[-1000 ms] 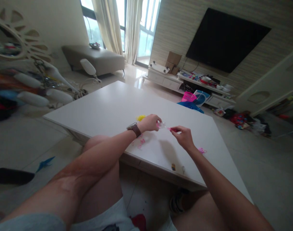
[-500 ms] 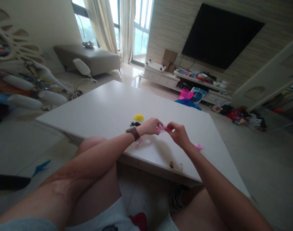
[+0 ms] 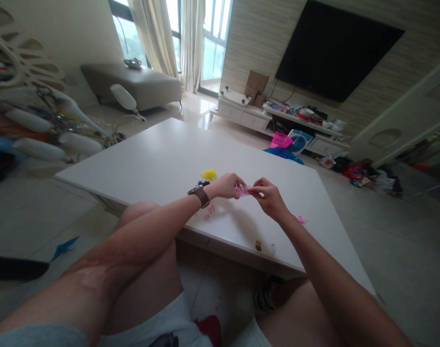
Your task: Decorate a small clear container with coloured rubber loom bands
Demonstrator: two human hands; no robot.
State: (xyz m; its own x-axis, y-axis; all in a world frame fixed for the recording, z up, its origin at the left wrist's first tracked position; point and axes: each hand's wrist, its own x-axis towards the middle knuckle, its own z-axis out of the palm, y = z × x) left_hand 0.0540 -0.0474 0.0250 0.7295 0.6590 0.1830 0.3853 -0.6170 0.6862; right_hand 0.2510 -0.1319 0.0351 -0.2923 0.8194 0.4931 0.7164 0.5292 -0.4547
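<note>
My left hand, with a brown-strapped watch on its wrist, is closed on one end of a small pink and clear piece above the table. The fingertips of my right hand pinch the other end. Beyond my left wrist lie a yellow pile and a black pile, the black one partly hidden by the wrist. Pink loose pieces rest on the near side of that wrist, and another pink bunch is right of my right forearm.
The white table spans the middle. Near its front edge stand a small gold and dark item and a small clear item. My knees are against the front side. A pink basket is beyond the far edge.
The fingers of my right hand have shifted slightly and spread a little around the end of the pink piece. The whole view has tilted slightly.
</note>
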